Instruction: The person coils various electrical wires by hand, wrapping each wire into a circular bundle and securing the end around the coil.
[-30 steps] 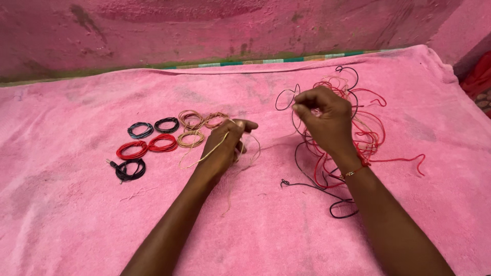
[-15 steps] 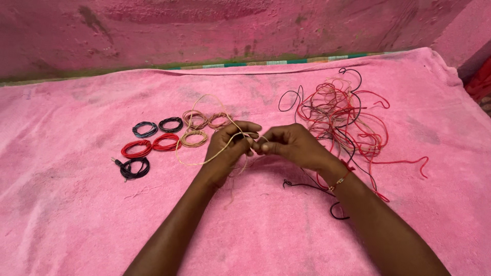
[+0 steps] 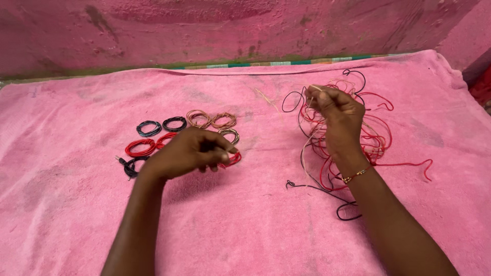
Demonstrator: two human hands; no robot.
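Observation:
My left hand (image 3: 186, 153) hovers low over the pink towel (image 3: 245, 225), fingers pinched together on a small red wire coil (image 3: 233, 159) that shows at its fingertips. Just beyond it lie rows of finished coils: black ones (image 3: 149, 128), a red one (image 3: 139, 148), tan ones (image 3: 211, 119) and one more tan coil (image 3: 228, 134). My right hand (image 3: 335, 110) is raised over the loose tangle of red, black and tan wires (image 3: 368, 133) and pinches a thin tan wire (image 3: 305, 148) that hangs down from it.
A black coil with a jack plug (image 3: 130, 164) lies at the left of the rows. A black wire end (image 3: 327, 197) trails toward me from the tangle. The pink wall (image 3: 230, 30) rises behind the towel's far edge.
The hands, together on a tan wire loop half a second ago, have parted. The right hand went back up to the tangle, the left dropped down beside the coils.

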